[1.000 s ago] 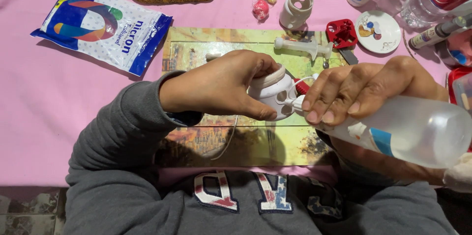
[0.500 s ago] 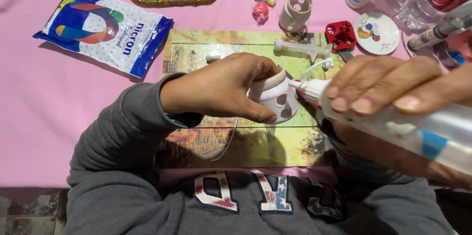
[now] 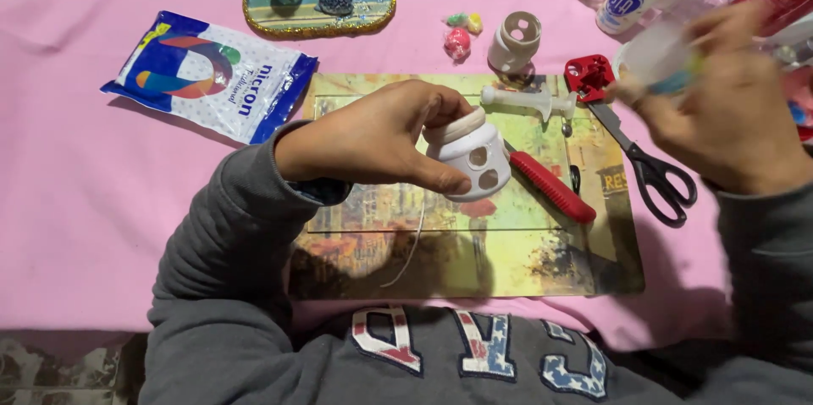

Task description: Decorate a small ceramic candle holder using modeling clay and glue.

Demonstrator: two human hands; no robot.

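The white pot (image 3: 470, 159) sits above the picture mat (image 3: 474, 252), near the mat's middle, tilted so its banded rim points up and to the left and its rounded base down and to the right; its long axis runs along that slant. Two round holes in its side face the camera. The left hand (image 3: 373, 141) has its grip clenched round the pot, fingers over the rim and thumb under the near side.

The right hand (image 3: 720, 108) is up at the right, over the pink worktop (image 3: 102, 202), its grip grasping a clear bottle (image 3: 656, 58), blurred by motion. Half a second ago that bottle lay across the mat with its nozzle right at the pot; now it is well apart from it, and the pot has barely shifted.

Just right of the pot a red-handled tool (image 3: 550, 187) lies on the mat. Scissors (image 3: 648, 159) lie beyond it, and a second white pot (image 3: 514, 42) stands above the mat.
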